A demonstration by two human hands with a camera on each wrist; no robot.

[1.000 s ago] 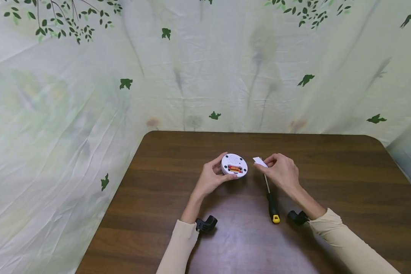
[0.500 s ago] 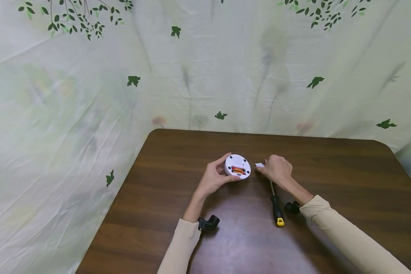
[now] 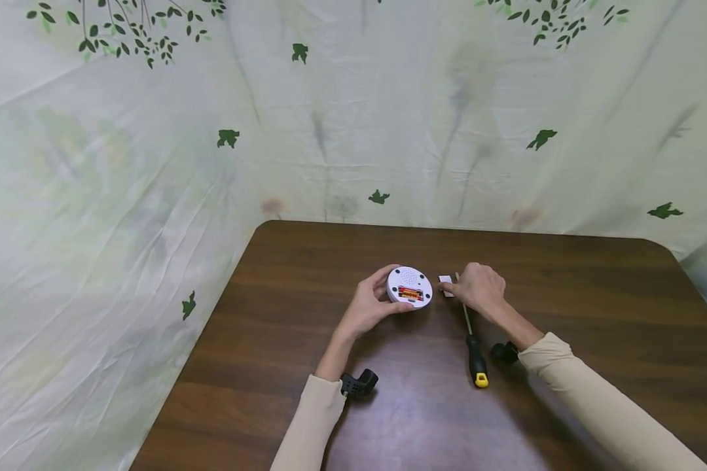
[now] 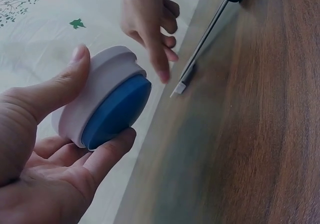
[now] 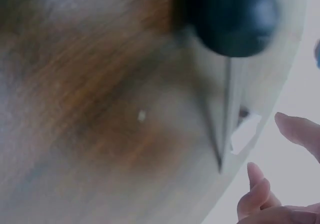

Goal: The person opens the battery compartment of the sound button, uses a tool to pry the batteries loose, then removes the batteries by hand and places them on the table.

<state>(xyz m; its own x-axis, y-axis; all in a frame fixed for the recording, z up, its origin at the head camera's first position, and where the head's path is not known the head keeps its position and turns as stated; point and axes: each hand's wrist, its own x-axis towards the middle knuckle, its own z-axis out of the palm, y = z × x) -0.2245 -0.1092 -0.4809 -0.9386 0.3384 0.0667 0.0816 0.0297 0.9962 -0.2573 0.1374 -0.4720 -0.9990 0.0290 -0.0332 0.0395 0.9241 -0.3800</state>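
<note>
My left hand (image 3: 365, 306) grips a round white device (image 3: 409, 277) by its edge, thumb on one side and fingers on the other. Its perforated back faces up in the head view, and batteries (image 3: 410, 294) sit in the uncovered compartment. The left wrist view shows its blue face (image 4: 119, 111). A small white cover (image 5: 246, 133) lies on the table by the screwdriver's tip. Just over it is my right hand (image 3: 480, 286), thumb and fingers apart in the right wrist view. Below that hand lies a screwdriver (image 3: 476, 360) with a black and yellow handle.
The brown wooden table (image 3: 241, 366) reaches back to a pale cloth backdrop (image 3: 342, 118) printed with leaves. Black wrist cameras (image 3: 359, 383) sit on both forearms, low over the table.
My right hand has lowered the white cover to the table beside the screwdriver and let go of it. The left hand keeps holding the device nearly still.
</note>
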